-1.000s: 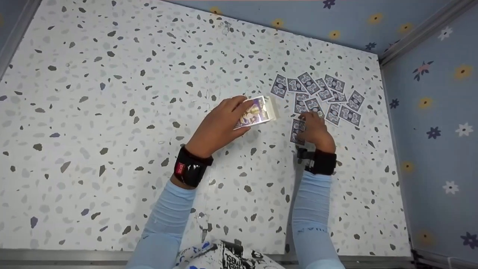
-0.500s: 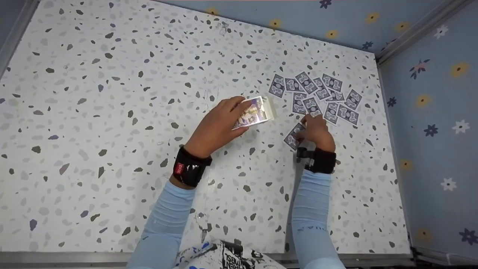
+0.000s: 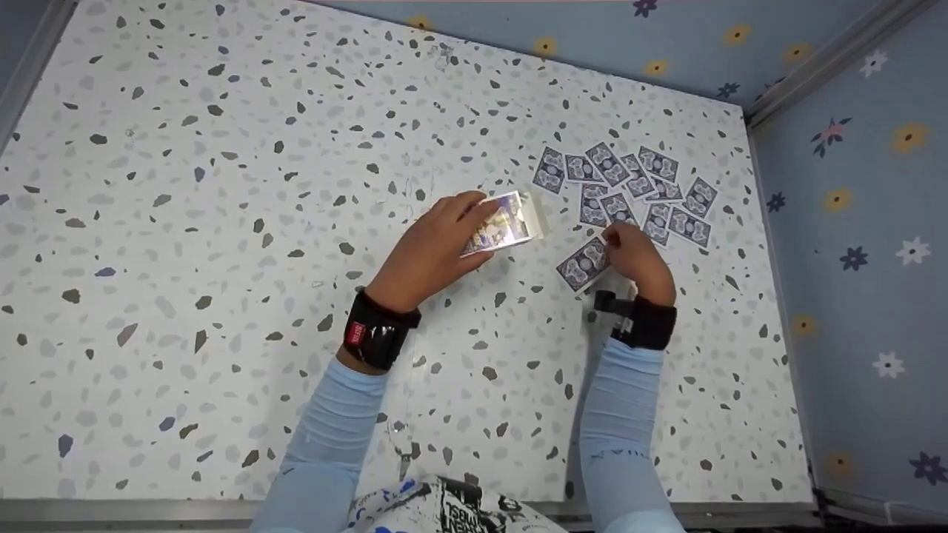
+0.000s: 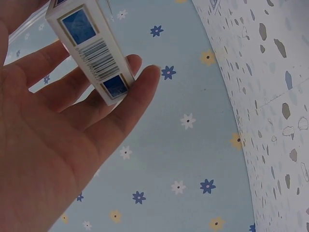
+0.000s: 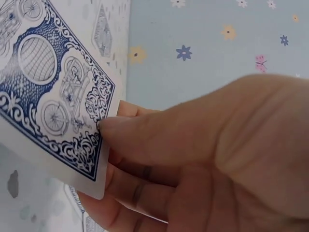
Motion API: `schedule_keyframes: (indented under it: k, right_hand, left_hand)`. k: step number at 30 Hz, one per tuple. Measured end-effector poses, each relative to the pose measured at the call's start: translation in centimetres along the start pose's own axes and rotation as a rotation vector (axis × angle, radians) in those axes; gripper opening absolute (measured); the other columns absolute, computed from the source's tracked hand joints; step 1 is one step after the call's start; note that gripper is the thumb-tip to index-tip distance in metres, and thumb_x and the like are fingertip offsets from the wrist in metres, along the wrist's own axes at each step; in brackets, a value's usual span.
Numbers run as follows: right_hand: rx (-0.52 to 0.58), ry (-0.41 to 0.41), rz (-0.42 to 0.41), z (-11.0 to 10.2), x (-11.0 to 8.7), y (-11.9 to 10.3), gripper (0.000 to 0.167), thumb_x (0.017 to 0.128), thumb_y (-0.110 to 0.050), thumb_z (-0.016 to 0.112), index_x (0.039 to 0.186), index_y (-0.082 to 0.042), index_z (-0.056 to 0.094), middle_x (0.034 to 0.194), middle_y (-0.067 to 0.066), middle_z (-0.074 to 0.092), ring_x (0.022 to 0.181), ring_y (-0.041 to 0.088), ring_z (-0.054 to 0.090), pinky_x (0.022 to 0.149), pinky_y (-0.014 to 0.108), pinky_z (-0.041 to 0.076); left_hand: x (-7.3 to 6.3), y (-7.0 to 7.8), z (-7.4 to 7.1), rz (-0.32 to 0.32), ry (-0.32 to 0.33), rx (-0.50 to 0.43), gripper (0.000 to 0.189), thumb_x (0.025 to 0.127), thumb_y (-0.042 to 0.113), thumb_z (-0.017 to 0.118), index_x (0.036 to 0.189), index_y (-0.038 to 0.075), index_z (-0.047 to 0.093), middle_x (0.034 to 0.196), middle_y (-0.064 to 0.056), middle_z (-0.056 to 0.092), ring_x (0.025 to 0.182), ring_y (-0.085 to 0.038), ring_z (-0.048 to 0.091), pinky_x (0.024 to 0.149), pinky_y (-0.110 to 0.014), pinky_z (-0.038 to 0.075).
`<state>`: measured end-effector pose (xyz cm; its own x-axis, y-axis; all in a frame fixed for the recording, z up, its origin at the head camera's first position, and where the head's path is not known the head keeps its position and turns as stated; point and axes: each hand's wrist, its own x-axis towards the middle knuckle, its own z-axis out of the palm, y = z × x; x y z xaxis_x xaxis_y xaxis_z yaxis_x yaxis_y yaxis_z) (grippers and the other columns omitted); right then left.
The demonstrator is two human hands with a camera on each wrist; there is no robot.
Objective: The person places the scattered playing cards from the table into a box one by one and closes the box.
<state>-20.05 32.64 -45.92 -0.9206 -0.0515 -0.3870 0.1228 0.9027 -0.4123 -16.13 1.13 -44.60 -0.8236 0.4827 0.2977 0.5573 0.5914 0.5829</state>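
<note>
My left hand (image 3: 433, 252) grips a playing card box (image 3: 498, 222), its thumb on one long side and fingers on the other. A shiny purple and gold picture shows on top, and a pale flap stands out at the right end. In the left wrist view the box (image 4: 94, 60) shows a narrow white side with a barcode and blue panels. My right hand (image 3: 638, 257) pinches one corner of a playing card (image 3: 582, 265). In the right wrist view the thumb lies on the card's (image 5: 53, 87) blue-and-white patterned back, with the other fingers behind it.
Several playing cards (image 3: 607, 164) lie back-up on the speckled white table (image 3: 222, 222), some overlapping, beyond my right hand. A blue flowered wall panel (image 3: 874, 296) borders the table's right side, and another (image 3: 607, 44) its far side.
The right-hand card has swung from nearly upright in view to a slant, and shows more of its back. My right hand has shifted slightly right. The left hand and box hold still.
</note>
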Motion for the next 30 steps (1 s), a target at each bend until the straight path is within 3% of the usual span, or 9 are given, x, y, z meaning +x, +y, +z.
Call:
schedule_keyframes:
  k: [2,9,14,17,21,27,30]
  right_hand:
    - [0.021,0.016,-0.003,-0.2,-0.3,-0.2,0.031,0.091,0.001,0.035,0.119,0.009,0.047,0.110,0.025,0.050,0.100,0.034,0.046,0.093,0.047,0.039]
    - [0.063,0.142,-0.104,-0.7,-1.4,-0.9,0.040,0.089,0.008,0.033,0.125,0.001,0.049,0.081,0.014,0.051,0.066,0.018,0.045,0.066,0.031,0.038]
    - [0.149,0.173,-0.107,-1.0,-2.1,-1.4,0.038,0.091,0.006,0.036,0.126,-0.002,0.049,0.080,0.008,0.046,0.063,0.020,0.051,0.061,0.030,0.049]
    - [0.248,0.187,-0.113,-1.3,-2.6,-1.8,0.036,0.093,0.004,0.039,0.128,-0.002,0.048,0.085,0.009,0.044,0.069,0.024,0.052,0.063,0.031,0.054]
    - [0.420,0.245,-0.143,-1.7,-3.0,-2.5,0.035,0.094,0.002,0.043,0.129,-0.001,0.046,0.093,0.010,0.042,0.075,0.017,0.050,0.063,0.026,0.057]
    - [0.779,0.445,-0.199,-2.2,-4.2,-4.4,0.033,0.089,0.006,0.050,0.120,-0.003,0.053,0.096,0.007,0.041,0.076,0.015,0.050,0.060,0.028,0.057]
    - [0.895,0.500,-0.253,-2.0,-4.3,-4.6,0.031,0.086,0.007,0.054,0.115,-0.006,0.056,0.096,0.007,0.043,0.072,0.015,0.050,0.058,0.030,0.057]
  left_hand:
    - [0.0,0.0,0.0,-0.002,-0.001,-0.001,0.057,0.085,0.023,0.067,0.137,0.013,0.045,0.133,-0.010,0.049,0.120,-0.025,0.048,0.098,-0.036,0.045]
    - [0.0,0.1,0.1,0.011,-0.003,0.009,0.058,0.085,0.023,0.068,0.137,0.012,0.045,0.133,-0.010,0.049,0.120,-0.025,0.048,0.099,-0.036,0.045]
    - [0.0,0.0,0.2,0.017,0.002,0.015,0.058,0.085,0.023,0.068,0.137,0.012,0.045,0.133,-0.010,0.049,0.120,-0.025,0.048,0.099,-0.036,0.045]
    - [0.0,0.0,0.2,0.018,0.000,0.015,0.058,0.085,0.023,0.068,0.137,0.012,0.045,0.133,-0.010,0.049,0.121,-0.025,0.048,0.100,-0.036,0.045]
    - [0.0,0.0,0.2,0.013,-0.010,0.011,0.058,0.085,0.024,0.068,0.137,0.012,0.045,0.134,-0.010,0.048,0.121,-0.025,0.048,0.101,-0.036,0.044]
    - [0.0,0.0,0.3,0.015,-0.006,0.012,0.057,0.085,0.024,0.068,0.137,0.012,0.045,0.133,-0.009,0.049,0.120,-0.025,0.048,0.099,-0.035,0.045]
    - [0.1,0.1,0.3,0.018,-0.003,0.008,0.057,0.085,0.024,0.068,0.137,0.013,0.045,0.133,-0.009,0.049,0.120,-0.025,0.048,0.099,-0.035,0.045]
